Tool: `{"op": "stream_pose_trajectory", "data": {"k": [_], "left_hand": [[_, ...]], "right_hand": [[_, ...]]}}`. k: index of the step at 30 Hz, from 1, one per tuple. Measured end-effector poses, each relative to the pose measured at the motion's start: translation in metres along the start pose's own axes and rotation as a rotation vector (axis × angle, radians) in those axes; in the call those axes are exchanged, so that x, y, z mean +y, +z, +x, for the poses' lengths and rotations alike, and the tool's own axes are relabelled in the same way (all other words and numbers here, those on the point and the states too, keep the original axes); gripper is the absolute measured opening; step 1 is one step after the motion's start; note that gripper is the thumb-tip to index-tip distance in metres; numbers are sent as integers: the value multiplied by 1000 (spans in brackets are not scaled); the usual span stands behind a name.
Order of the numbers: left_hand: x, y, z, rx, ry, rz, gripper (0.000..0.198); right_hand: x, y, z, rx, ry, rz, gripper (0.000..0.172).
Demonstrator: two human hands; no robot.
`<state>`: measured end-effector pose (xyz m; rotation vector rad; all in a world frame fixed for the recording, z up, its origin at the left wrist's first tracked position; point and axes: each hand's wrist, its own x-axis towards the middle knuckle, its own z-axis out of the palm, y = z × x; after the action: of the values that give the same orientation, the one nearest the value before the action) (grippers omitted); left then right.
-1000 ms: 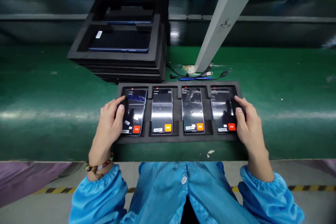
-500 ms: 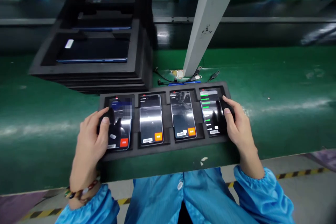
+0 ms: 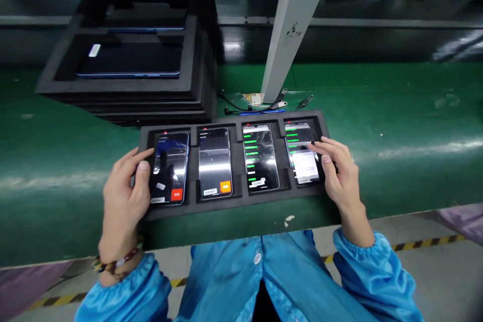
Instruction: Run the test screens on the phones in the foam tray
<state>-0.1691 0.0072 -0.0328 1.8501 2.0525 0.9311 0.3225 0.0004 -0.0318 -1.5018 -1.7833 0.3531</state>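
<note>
A black foam tray (image 3: 236,202) lies on the green belt in front of me with four lit phones in its slots. My left hand (image 3: 126,193) clasps the tray's left end, thumb on top beside the leftmost phone (image 3: 169,168), whose screen shows a red button. The second phone (image 3: 215,161) shows an orange button. The third phone (image 3: 260,156) shows green lines of text. My right hand (image 3: 339,173) rests at the tray's right end with fingers spread, fingertips touching the rightmost phone (image 3: 302,153), which shows green lines and a pale box.
A stack of black foam trays (image 3: 124,88) holding dark phones stands at the back left. A slanted white post (image 3: 290,30) meets the green belt (image 3: 407,131) behind the tray, with loose cables (image 3: 264,104) at its foot. Yellow-black tape (image 3: 426,244) marks the floor below.
My right hand's fingers have spread onto the rightmost phone. The two right-hand phones' screens changed from dark with orange or red buttons to green lines. My view shifted left.
</note>
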Motion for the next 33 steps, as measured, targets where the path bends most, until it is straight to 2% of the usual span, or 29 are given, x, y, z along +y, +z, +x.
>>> {"op": "stream_pose_trajectory", "data": {"k": [7, 12, 18, 21, 24, 28, 33], "left_hand": [[-1, 2, 1, 30, 34, 29, 53], [0, 2, 1, 42, 53, 35, 56], [0, 0, 1, 51, 52, 33, 58], [0, 0, 0, 49, 55, 29, 58], [2, 0, -1, 59, 71, 25, 54], [6, 0, -5, 90, 93, 8, 47], [7, 0, -7, 94, 86, -36, 42]], "right_hand": [[-1, 0, 0, 21, -36, 29, 35], [-1, 1, -6, 86, -43, 15, 32], [5, 2, -12, 123, -63, -80, 27], [1, 2, -12, 121, -92, -127, 24], [-17, 7, -11, 33, -147, -102, 26], [-49, 24, -7, -137, -237, -40, 34], [-67, 43, -3, -210, -281, -39, 37]]}}
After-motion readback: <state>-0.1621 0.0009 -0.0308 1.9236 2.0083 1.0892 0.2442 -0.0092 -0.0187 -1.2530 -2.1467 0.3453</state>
